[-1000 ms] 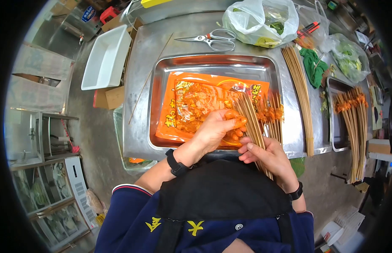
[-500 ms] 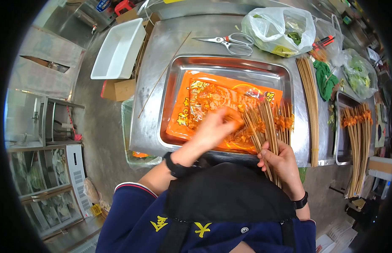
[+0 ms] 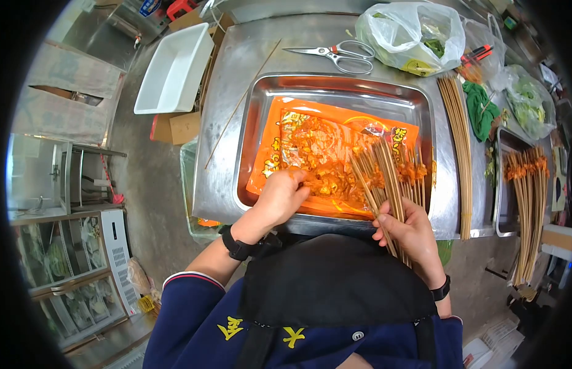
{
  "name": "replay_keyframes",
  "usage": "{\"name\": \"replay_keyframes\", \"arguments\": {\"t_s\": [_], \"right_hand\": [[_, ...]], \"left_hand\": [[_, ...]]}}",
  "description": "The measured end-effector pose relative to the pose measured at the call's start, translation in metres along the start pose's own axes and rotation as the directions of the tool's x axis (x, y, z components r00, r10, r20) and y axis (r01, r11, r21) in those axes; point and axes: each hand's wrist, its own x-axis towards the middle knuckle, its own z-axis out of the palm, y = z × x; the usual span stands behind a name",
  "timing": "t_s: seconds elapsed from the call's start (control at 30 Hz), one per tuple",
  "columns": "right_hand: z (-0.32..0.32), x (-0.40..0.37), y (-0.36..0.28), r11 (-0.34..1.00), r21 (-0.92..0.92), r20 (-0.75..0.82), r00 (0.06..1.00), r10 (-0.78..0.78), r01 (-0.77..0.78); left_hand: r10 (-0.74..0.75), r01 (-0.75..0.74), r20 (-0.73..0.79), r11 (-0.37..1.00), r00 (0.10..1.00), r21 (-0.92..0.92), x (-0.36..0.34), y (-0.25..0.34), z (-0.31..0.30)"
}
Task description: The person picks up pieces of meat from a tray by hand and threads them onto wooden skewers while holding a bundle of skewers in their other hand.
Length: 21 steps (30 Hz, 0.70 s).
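My right hand (image 3: 410, 227) is closed around a bundle of thin wooden skewers (image 3: 391, 181), whose far ends lean over the tray. My left hand (image 3: 284, 195) has its fingers pinched at the edge of orange-red, sauce-coated food pieces (image 3: 326, 178); its fingertips are partly hidden in them. The pieces lie on a flat orange plastic packet (image 3: 267, 144) with yellow lettering, inside a steel tray (image 3: 335, 82). Skewers threaded with the same coated pieces (image 3: 415, 174) rest at the tray's right side, just beyond my right hand.
Scissors (image 3: 338, 54) and one loose skewer (image 3: 243, 104) lie on the steel table. Further right are a bundle of bare skewers (image 3: 459, 154), a green cloth (image 3: 481, 111) and a second tray with loaded skewers (image 3: 525, 184). A bag of greens (image 3: 415, 37) stands behind; a white bin (image 3: 174, 71) is left.
My left hand has moved left and down from beside the skewers to the near left edge of the coated pieces. My right hand still holds the skewer bundle in about the same place.
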Motion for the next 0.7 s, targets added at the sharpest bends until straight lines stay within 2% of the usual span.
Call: {"name": "replay_keyframes", "arguments": {"t_s": [0.07, 0.1, 0.17, 0.2, 0.27, 0.3, 0.37, 0.4, 0.47, 0.6, 0.67, 0.7], "right_hand": [[0.001, 0.0, 0.001, 1.0, -0.024, 0.026, 1.0, -0.007, 0.007], [0.001, 0.0, 0.001, 1.0, -0.022, 0.025, 1.0, -0.006, 0.006], [0.001, 0.0, 0.001, 1.0, -0.016, 0.038, 0.999, -0.009, 0.009], [0.001, 0.0, 0.002, 1.0, -0.014, 0.036, 0.999, -0.008, 0.008], [0.0, 0.0, 0.0, 1.0, -0.024, 0.046, 0.999, -0.005, 0.006], [0.0, 0.001, 0.001, 1.0, -0.021, 0.046, 0.999, -0.007, 0.008], [0.0, 0.001, 0.001, 0.998, -0.051, 0.055, 0.998, -0.021, 0.023], [-0.001, 0.001, 0.002, 0.999, -0.049, 0.053, 0.998, -0.021, 0.023], [-0.002, 0.001, 0.002, 0.998, -0.055, 0.071, 0.997, -0.033, 0.037], [-0.003, 0.001, 0.004, 0.998, -0.05, 0.06, 0.998, -0.025, 0.028], [-0.003, 0.001, 0.004, 0.998, -0.06, 0.06, 0.998, -0.029, 0.032], [-0.003, 0.001, 0.004, 0.998, -0.059, 0.059, 0.998, -0.029, 0.032]], "left_hand": [[-0.13, 0.12, 0.001, 0.913, 0.991, -0.39, 0.002, -0.012, 0.01], [-0.13, 0.121, 0.003, 0.913, 0.992, -0.389, 0.002, -0.014, 0.013], [-0.004, -0.013, -0.069, 0.97, 0.998, -0.242, 0.002, -0.013, 0.016], [-0.004, -0.012, -0.066, 0.97, 0.998, -0.242, 0.002, -0.01, 0.015], [0.123, -0.13, -0.178, 0.991, 0.976, -0.028, 0.0, 0.003, 0.006], [0.125, -0.132, -0.177, 0.991, 0.976, -0.025, 0.0, 0.007, 0.0], [-0.047, 0.044, 0.071, 0.998, 0.996, 0.047, 0.001, 0.013, -0.008], [-0.046, 0.042, 0.073, 0.998, 0.996, 0.048, 0.001, 0.011, -0.004], [0.064, -0.064, 0.004, 0.997, 0.998, 0.054, 0.003, 0.006, 0.008], [0.086, -0.092, 0.075, 0.993, 0.993, 0.076, 0.0, 0.017, -0.001], [0.25, -0.246, 0.016, 0.932, 0.968, 0.266, -0.001, 0.022, -0.005], [0.251, -0.247, 0.017, 0.932, 0.968, 0.266, 0.0, 0.022, -0.004]]}}
